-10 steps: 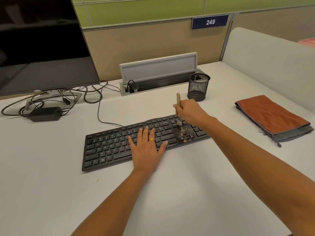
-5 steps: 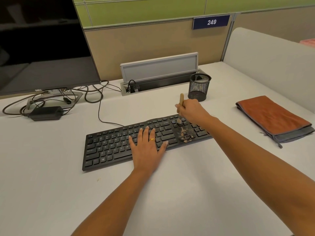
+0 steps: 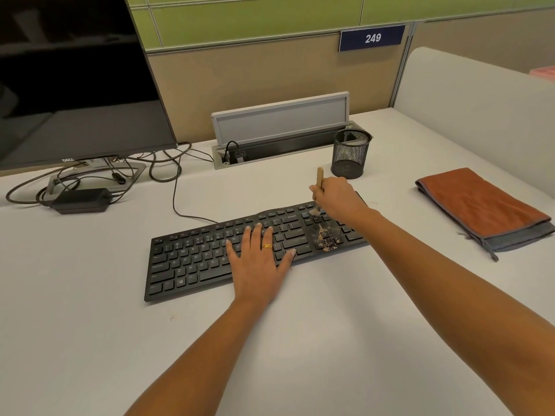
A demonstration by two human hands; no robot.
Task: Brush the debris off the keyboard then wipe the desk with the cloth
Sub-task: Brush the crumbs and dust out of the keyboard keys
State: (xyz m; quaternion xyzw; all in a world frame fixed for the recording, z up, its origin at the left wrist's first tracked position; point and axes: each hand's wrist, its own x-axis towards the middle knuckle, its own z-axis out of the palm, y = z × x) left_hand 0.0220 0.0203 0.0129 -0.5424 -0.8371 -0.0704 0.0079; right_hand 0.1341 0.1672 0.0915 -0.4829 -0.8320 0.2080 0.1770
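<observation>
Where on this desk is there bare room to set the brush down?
Bare desk lies between the keyboard and the folded cloth, and left of the keyboard toward the near edge. Crowded: cables and power adapter under the monitor, and the mesh cup behind the right hand.

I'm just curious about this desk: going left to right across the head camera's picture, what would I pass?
Black power adapter → left hand flat on the keyboard → brown debris on the keys → folded orange cloth.
</observation>
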